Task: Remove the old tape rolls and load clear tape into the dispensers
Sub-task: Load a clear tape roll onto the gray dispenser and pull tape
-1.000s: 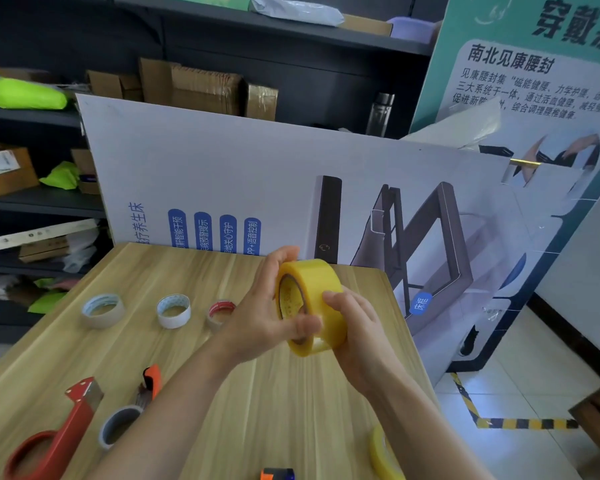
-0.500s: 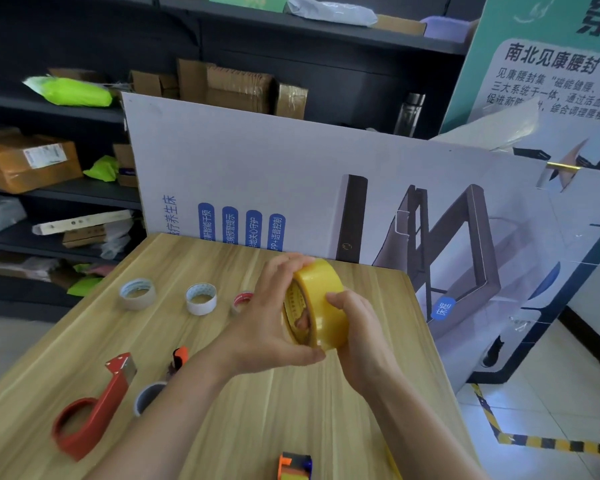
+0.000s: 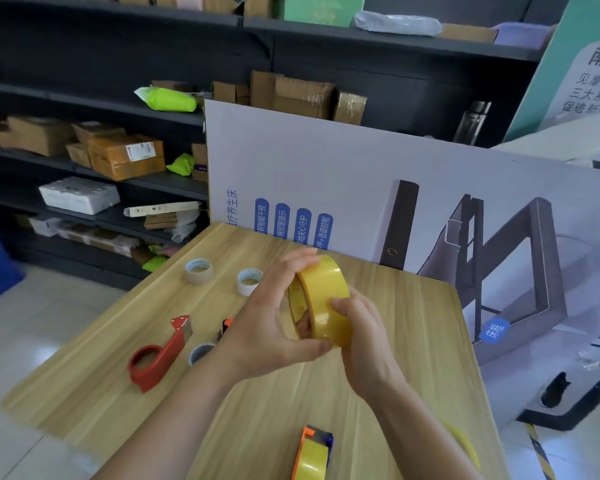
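A full yellowish clear tape roll (image 3: 321, 299) is held upright above the wooden table (image 3: 413, 323) between both hands. My left hand (image 3: 267, 327) grips its left side with the thumb under the roll. My right hand (image 3: 364, 336) presses its fingers on the outer band at the right. A red dispenser (image 3: 158, 355) lies empty at the left. An orange dispenser loaded with yellowish tape (image 3: 312, 453) sits near the front edge. Another orange dispenser (image 3: 226, 325) is mostly hidden behind my left wrist.
Two nearly used-up rolls (image 3: 199, 270) (image 3: 248, 281) stand at the back of the table, a third core (image 3: 201, 352) lies by the red dispenser. A yellow roll's edge (image 3: 465, 445) shows at the right. A printed board (image 3: 378, 188) leans behind; shelves with boxes fill the left.
The view has swung so the table sits further right and lower. The roll has turned slightly in my hands, and both hands keep their grip.
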`<state>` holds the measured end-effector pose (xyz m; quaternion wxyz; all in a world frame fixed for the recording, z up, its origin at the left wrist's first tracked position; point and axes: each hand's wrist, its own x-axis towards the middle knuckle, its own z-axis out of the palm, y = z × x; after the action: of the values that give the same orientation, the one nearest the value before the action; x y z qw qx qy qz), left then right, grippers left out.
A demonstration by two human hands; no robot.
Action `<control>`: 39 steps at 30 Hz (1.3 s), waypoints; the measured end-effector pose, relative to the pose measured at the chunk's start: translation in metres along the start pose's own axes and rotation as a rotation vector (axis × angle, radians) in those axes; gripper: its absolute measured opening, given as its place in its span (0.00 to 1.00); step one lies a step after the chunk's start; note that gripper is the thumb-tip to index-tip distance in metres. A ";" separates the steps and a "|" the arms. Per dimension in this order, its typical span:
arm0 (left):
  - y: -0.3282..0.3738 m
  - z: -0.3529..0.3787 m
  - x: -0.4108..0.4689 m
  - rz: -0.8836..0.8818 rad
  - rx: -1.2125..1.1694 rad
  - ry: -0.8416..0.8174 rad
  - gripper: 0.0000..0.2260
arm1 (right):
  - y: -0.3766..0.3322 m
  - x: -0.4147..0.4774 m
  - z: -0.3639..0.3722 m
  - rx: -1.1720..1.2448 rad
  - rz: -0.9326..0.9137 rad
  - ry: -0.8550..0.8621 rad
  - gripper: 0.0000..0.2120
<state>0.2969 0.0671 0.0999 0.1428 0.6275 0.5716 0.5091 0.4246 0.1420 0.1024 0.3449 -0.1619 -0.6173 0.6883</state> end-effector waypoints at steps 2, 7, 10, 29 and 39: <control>0.004 -0.005 -0.006 0.032 0.059 0.009 0.38 | 0.000 0.000 0.007 -0.017 0.000 0.004 0.12; -0.005 -0.027 -0.014 -0.070 -0.026 0.048 0.47 | -0.001 0.005 0.031 -0.045 -0.047 -0.056 0.14; -0.015 -0.049 -0.014 -0.156 -0.137 0.084 0.50 | 0.004 0.012 0.052 -0.049 -0.073 -0.104 0.15; -0.100 -0.237 -0.022 -0.032 -0.037 0.064 0.48 | 0.046 0.108 0.225 -0.015 -0.098 -0.009 0.16; -0.115 -0.262 -0.017 -0.091 -0.247 0.058 0.37 | 0.047 0.121 0.243 -0.030 -0.068 -0.026 0.17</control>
<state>0.0238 -0.0179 0.1198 0.2252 0.5638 0.5363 0.5863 0.1680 0.0443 0.1265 0.3573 -0.1370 -0.6372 0.6690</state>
